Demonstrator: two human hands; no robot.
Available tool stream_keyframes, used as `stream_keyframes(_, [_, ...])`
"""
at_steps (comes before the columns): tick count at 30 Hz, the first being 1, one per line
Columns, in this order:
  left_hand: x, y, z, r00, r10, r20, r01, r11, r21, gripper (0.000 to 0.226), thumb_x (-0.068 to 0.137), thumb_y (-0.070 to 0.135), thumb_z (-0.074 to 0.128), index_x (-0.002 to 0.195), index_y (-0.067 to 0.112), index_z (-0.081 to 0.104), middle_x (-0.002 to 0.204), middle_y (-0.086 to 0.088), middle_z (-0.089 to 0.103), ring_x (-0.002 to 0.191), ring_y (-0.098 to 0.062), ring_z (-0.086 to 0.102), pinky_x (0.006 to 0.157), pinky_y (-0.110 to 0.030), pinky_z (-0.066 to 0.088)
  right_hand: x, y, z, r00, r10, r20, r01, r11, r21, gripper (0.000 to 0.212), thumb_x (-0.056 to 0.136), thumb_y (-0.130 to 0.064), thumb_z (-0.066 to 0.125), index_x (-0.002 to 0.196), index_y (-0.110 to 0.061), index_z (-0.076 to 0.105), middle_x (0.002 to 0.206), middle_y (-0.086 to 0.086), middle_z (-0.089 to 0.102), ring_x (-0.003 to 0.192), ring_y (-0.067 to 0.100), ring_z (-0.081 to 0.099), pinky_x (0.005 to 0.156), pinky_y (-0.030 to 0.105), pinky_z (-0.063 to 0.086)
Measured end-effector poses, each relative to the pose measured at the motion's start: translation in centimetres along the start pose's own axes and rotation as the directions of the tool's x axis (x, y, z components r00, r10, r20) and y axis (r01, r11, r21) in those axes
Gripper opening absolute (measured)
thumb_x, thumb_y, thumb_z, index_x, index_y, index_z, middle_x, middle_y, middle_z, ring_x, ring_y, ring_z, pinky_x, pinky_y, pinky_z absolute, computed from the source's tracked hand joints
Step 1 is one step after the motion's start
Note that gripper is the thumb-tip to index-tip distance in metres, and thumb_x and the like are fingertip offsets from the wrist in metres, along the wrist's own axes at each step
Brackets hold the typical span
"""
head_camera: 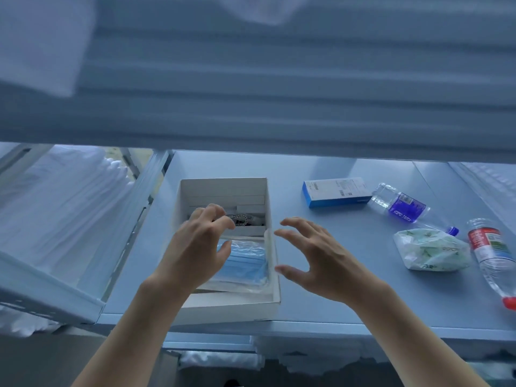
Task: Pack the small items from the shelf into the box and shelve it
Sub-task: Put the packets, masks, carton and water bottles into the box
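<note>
An open white box point(275, 300) stands on the grey-blue shelf point(349, 303), near its front edge. Inside lie a clear pack of blue face masks point(245, 263), a silver chain point(241, 218) and white inner trays. My left hand point(195, 247) hovers over the box's left half, fingers curled and apart, holding nothing. My right hand point(318, 258) is open just right of the box's wall, fingers spread, empty. To the right on the shelf lie a small blue-and-white carton point(335, 191) and a green-patterned tissue packet point(431, 251).
Two plastic water bottles lie on the shelf's right part: one with a purple label point(402, 209), one with a red label and cap point(492, 258). A metal shelf frame point(131, 236) and white bagged stock point(64, 208) fill the left. An upper shelf point(251, 107) overhangs.
</note>
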State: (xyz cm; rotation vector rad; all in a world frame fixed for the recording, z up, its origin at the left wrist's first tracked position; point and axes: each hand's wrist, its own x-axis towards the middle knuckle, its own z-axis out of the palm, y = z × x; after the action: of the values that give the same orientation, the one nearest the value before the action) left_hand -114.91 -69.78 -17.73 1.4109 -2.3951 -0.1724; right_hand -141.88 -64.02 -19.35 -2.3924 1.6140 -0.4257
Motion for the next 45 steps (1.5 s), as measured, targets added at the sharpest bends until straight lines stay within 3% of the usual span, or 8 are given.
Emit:
stream_keyframes(14, [5.4, 13.1, 5.8, 0.981, 0.189, 0.046, -0.185, 0.979, -0.087, 0.030, 0.092, 0.029, 0.069, 0.122, 0.024, 0.067, 0.131, 0.007, 0.054, 0.116, -0.018, 0.054, 0.089, -0.040, 0.053, -8.7, 9.4, -4.2, 0.978, 0.195, -0.067, -0.195, 0.981, 0.008, 0.067, 0.093, -0.055, 0.064, 0.151, -0.030, 0.044, 0.159, -0.009, 0.035, 0.145, 0.014, 0.034, 0.118, 0.027, 0.026])
stream_keyframes(19, [6.4, 17.1, 8.3, 0.973, 0.210, 0.092, -0.203, 0.976, -0.081, 0.033, 0.094, 0.034, 0.066, 0.126, 0.029, 0.064, 0.135, 0.011, 0.051, 0.121, -0.014, 0.050, 0.086, -0.033, 0.053, -11.9, 13.1, -5.0, 0.968, 0.240, -0.076, -0.241, 0.971, 0.002, 0.065, 0.092, -0.053, 0.065, 0.149, -0.029, 0.045, 0.158, -0.008, 0.036, 0.145, 0.014, 0.034, 0.117, 0.029, 0.027])
stream_keyframes(23, [7.2, 20.5, 11.1, 0.965, 0.224, 0.137, -0.209, 0.971, -0.114, 0.035, 0.095, 0.036, 0.065, 0.129, 0.029, 0.062, 0.136, 0.011, 0.051, 0.124, -0.014, 0.050, 0.091, -0.038, 0.054, -14.8, 17.3, -5.1, 0.950, 0.299, -0.087, -0.300, 0.954, 0.002, 0.066, 0.090, -0.052, 0.066, 0.148, -0.030, 0.045, 0.157, -0.007, 0.037, 0.144, 0.014, 0.034, 0.115, 0.026, 0.026])
stream_keyframes(26, [7.8, 22.8, 13.6, 0.956, 0.229, 0.183, -0.205, 0.968, -0.142, 0.040, 0.095, 0.037, 0.064, 0.134, 0.030, 0.058, 0.137, 0.011, 0.049, 0.124, -0.014, 0.050, 0.094, -0.038, 0.053, -16.5, 20.9, -5.1, 0.926, 0.364, -0.096, -0.368, 0.930, -0.016, 0.071, 0.086, -0.050, 0.071, 0.149, -0.028, 0.044, 0.155, -0.005, 0.038, 0.144, 0.017, 0.036, 0.118, 0.032, 0.027])
stream_keyframes(30, [8.1, 25.8, 16.9, 0.933, 0.257, 0.250, -0.214, 0.959, -0.187, 0.051, 0.095, 0.039, 0.064, 0.143, 0.031, 0.049, 0.142, 0.008, 0.045, 0.128, -0.016, 0.048, 0.102, -0.036, 0.048, -18.2, 26.2, -4.9, 0.873, 0.477, -0.097, -0.484, 0.872, -0.070, 0.084, 0.082, -0.048, 0.074, 0.155, -0.027, 0.037, 0.161, 0.001, 0.031, 0.149, 0.025, 0.030, 0.122, 0.040, 0.025])
stream_keyframes(33, [8.1, 27.4, 18.8, 0.918, 0.284, 0.276, -0.231, 0.950, -0.208, 0.057, 0.095, 0.041, 0.063, 0.147, 0.032, 0.043, 0.144, 0.008, 0.043, 0.129, -0.016, 0.046, 0.105, -0.035, 0.046, -19.3, 29.3, -4.2, 0.833, 0.553, 0.001, -0.550, 0.828, -0.108, 0.092, 0.084, -0.052, 0.070, 0.160, -0.032, 0.023, 0.167, -0.001, 0.019, 0.155, 0.024, 0.016, 0.125, 0.044, 0.021])
stream_keyframes(39, [7.8, 27.7, 20.1, 0.915, 0.241, 0.323, -0.189, 0.964, -0.185, 0.063, 0.094, 0.044, 0.063, 0.150, 0.034, 0.037, 0.147, 0.007, 0.041, 0.132, -0.017, 0.045, 0.108, -0.035, 0.045, -19.6, 31.1, -1.8, 0.851, 0.509, 0.127, -0.500, 0.861, -0.093, 0.088, 0.089, -0.051, 0.060, 0.162, -0.040, 0.013, 0.171, -0.003, 0.005, 0.159, 0.020, 0.002, 0.128, 0.043, 0.017])
stream_keyframes(45, [7.0, 25.7, 20.2, 0.929, 0.114, 0.351, -0.074, 0.989, -0.125, 0.073, 0.091, 0.048, 0.066, 0.154, 0.030, 0.034, 0.149, 0.006, 0.037, 0.134, -0.018, 0.042, 0.108, -0.036, 0.044, -16.2, 28.2, -0.6, 0.921, 0.359, 0.153, -0.349, 0.933, -0.094, 0.083, 0.088, -0.049, 0.058, 0.162, -0.039, 0.020, 0.170, -0.001, 0.011, 0.157, 0.020, 0.008, 0.125, 0.036, 0.024])
